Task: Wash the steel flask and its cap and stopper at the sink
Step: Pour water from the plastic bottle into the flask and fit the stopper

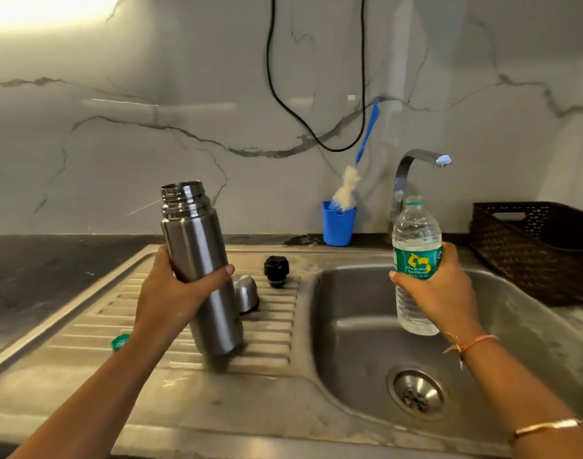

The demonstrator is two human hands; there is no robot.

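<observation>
While a small green bottle lid (120, 341) lies aside on the ribbed steel drainboard (270, 326), the left grip (171, 289) is wrapped round the tall brushed-steel flask (197, 260), tilted with its mouth up and open, probably to take water. Its domed steel cap (245, 293) and black plastic stopper (276, 270) wait just behind. Over the steel sink basin (356, 346), the right grip (439, 289) clasps a clear plastic water bottle (416, 240).
</observation>
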